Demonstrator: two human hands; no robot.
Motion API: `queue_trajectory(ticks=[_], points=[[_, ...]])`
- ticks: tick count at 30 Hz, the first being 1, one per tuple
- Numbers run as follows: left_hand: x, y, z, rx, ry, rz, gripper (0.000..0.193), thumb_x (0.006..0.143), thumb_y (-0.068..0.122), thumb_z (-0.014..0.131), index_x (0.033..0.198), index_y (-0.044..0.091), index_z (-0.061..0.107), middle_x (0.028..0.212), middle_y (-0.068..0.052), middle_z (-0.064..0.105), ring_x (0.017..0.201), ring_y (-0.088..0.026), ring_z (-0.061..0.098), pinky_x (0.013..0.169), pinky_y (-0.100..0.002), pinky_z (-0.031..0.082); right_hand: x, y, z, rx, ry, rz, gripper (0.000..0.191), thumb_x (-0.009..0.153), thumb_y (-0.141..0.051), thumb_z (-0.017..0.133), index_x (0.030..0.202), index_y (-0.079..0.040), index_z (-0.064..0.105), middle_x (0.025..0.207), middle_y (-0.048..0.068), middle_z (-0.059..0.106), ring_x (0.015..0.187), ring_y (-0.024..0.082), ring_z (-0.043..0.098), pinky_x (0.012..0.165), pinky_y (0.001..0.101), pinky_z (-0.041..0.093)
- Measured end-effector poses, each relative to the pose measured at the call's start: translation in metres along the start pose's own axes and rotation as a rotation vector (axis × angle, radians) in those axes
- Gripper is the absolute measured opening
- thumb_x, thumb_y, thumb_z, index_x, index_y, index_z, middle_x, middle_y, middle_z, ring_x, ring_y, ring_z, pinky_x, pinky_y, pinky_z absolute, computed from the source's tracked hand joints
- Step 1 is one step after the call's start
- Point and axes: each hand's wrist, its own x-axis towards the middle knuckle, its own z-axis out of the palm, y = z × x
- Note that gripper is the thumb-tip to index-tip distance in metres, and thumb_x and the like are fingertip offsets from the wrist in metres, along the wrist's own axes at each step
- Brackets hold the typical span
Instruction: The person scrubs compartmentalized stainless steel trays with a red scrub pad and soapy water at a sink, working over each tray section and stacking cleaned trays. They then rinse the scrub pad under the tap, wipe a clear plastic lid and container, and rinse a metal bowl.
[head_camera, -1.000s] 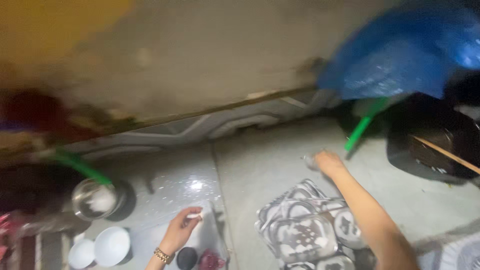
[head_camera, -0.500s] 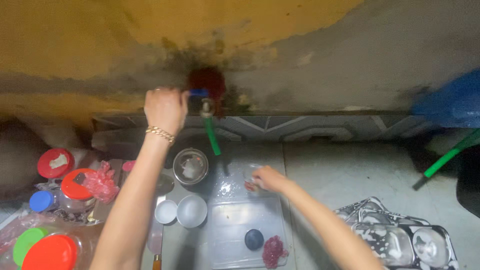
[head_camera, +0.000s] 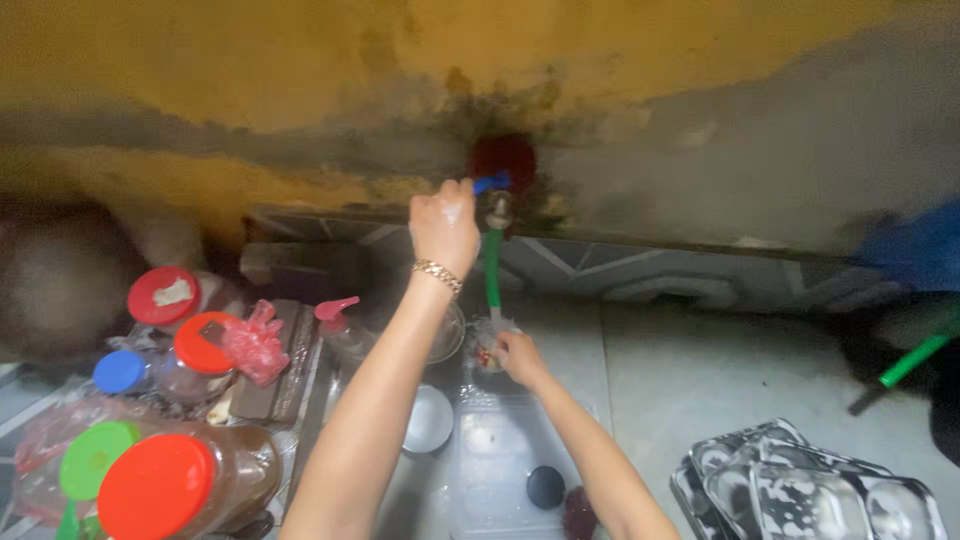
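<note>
the left hand (head_camera: 445, 225) is raised to the wall, its fingers curled closed around the blue handle (head_camera: 490, 183) of a small metal tap (head_camera: 498, 208) that sticks out of a dark red patch on the stained yellow wall. a gold bracelet (head_camera: 438, 272) sits on that wrist. a green hose (head_camera: 492, 268) hangs straight down from the tap's mouth.

just under the end of the hose, the right hand (head_camera: 518, 357) holds a small clear glass (head_camera: 487, 345), fingers wrapped around its side. the glass is see-through with a few reddish specks showing inside it; it is upright or nearly so, though blur keeps the rim from reading clearly. it is held low, above the wet floor and right by the hose end.

below the hands lies a clear plastic tray (head_camera: 497, 462) with a small dark round piece (head_camera: 545, 486) on it. a white bowl (head_camera: 430, 420) sits beside the tray, partly hidden by the left forearm, and a glass bowl (head_camera: 447, 335) sits behind the wrist. to the left stand jars with red lids (head_camera: 155, 486), a green lid (head_camera: 92, 458) and a blue lid (head_camera: 119, 371), plus a pink pump bottle (head_camera: 340, 320). at the lower right, steel compartment trays (head_camera: 810, 495) are stacked on the pale tiles.
</note>
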Motion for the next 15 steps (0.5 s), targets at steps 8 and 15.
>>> queue_trajectory(ticks=[8,15], points=[[-0.003,0.002,-0.009,-0.085,0.017,-0.014,0.032,0.086,0.005,0.06,0.116,0.009,0.07,0.092,-0.012,0.071,0.083,-0.032,0.069,0.091,-0.045,0.045,0.006,0.009,0.016,0.007,-0.045,0.033,0.015,0.079,-0.012,0.073,0.091,-0.004,0.069,0.091,0.019,0.069,0.09,0.041,0.066,0.079,0.0495,0.052],[0.003,-0.012,-0.02,-0.272,0.005,-0.071,0.023,0.093,0.016,0.066,0.113,0.018,0.075,0.099,-0.008,0.075,0.088,-0.032,0.07,0.096,-0.054,0.041,-0.004,0.019,0.018,-0.058,-0.114,0.036,0.01,0.078,-0.01,0.066,0.085,-0.006,0.071,0.096,0.018,0.07,0.092,0.04,0.067,0.081,0.0483,0.053]])
